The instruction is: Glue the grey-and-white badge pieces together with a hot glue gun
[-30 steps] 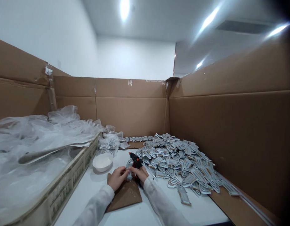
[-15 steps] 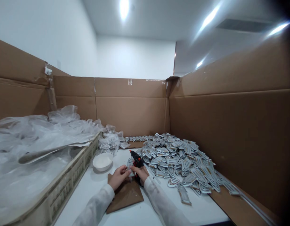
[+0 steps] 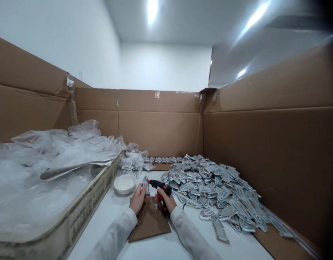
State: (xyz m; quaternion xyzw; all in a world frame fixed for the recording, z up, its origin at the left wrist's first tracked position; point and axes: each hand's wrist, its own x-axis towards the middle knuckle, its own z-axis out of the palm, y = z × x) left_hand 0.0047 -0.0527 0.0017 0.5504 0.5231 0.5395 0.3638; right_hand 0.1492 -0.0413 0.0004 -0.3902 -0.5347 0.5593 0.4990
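Observation:
My left hand is closed on a small grey and white shield-shaped badge, holding it upright above a brown cardboard mat. My right hand grips a black glue gun with an orange tip, and the nozzle points left at the badge, touching or nearly touching it. Both arms wear white sleeves. To the right lies a big heap of the same badges.
A small white bowl stands left of my hands. A beige crate lined with clear plastic fills the left side. Bagged badges lie behind the bowl. Tall cardboard walls enclose the white table on three sides.
Both hands have lifted and spread a little: the badge is now held up in my left hand and the glue gun has swung level, nozzle toward it. The camera has shifted slightly.

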